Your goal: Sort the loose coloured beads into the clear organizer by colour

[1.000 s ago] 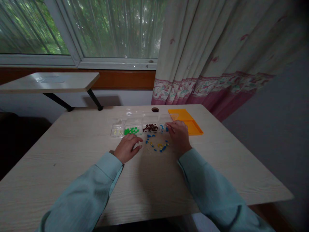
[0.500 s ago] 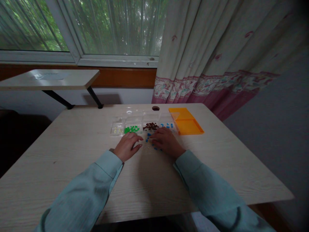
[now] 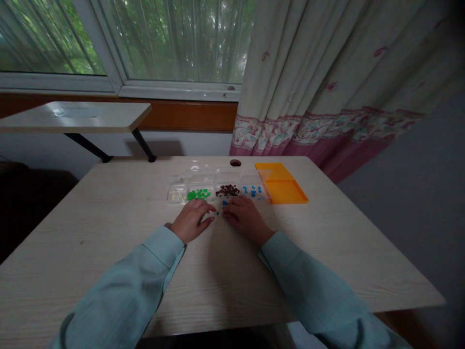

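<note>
A clear compartment box sits mid-table and holds pale pieces, green beads, brown beads and blue beads. Its orange lid lies open at the right end. My left hand rests on the table just in front of the green compartment, fingers stretched to the right with nothing in them. My right hand lies over the loose beads in front of the box, fingers bent and pinched at the table. A few loose blue beads show between the two hands.
The light wooden table has a cable hole at its far edge. A second narrow table stands behind under the window. A flowered curtain hangs at the right, beside the table's right edge.
My right hand has come back from the blue compartment at the box's right end and moved left over the loose beads, covering most of them. The left hand stayed put.
</note>
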The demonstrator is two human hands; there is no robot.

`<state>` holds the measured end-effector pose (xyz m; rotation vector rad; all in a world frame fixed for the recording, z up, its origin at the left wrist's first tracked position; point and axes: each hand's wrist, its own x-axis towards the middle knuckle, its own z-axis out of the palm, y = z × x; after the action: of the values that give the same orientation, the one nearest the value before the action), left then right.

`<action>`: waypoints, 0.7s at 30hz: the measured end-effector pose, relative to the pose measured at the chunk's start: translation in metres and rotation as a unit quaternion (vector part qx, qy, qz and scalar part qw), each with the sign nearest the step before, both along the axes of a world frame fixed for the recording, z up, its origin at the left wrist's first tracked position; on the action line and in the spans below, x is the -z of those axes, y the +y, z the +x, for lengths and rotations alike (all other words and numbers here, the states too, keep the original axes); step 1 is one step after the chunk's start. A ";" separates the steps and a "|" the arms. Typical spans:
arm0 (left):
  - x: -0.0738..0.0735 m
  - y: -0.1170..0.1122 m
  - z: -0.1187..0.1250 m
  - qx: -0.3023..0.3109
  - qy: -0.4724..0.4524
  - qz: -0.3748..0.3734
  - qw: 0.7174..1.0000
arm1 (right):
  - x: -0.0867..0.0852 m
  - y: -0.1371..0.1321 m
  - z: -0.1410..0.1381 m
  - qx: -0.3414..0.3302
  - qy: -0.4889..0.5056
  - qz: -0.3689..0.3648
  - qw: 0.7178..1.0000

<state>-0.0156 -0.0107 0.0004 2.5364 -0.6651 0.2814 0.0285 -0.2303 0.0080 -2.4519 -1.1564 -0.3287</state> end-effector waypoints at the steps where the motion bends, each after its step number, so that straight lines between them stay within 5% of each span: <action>1: 0.000 0.000 0.000 -0.001 0.000 0.000 1.000 | 0.001 0.000 0.000 -0.001 0.001 0.002 1.000; 7: -0.001 0.000 0.000 -0.001 0.003 -0.001 1.000 | 0.007 -0.001 0.004 0.015 0.020 0.054 0.998; 13: -0.008 -0.010 -0.005 -0.032 -0.038 -0.044 0.998 | 0.001 0.005 0.002 0.047 0.143 0.217 0.964; 16: -0.013 -0.021 -0.012 -0.049 -0.053 -0.078 0.994 | -0.004 0.009 -0.004 0.055 0.278 0.284 0.916; 21: -0.016 -0.030 -0.019 -0.047 -0.059 -0.084 0.994 | -0.012 0.014 -0.017 0.023 0.514 0.344 0.786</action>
<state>-0.0343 -0.0408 0.0166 2.4068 -0.5432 0.5013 0.0115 -0.2161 0.0203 -1.5546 -0.3611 0.4777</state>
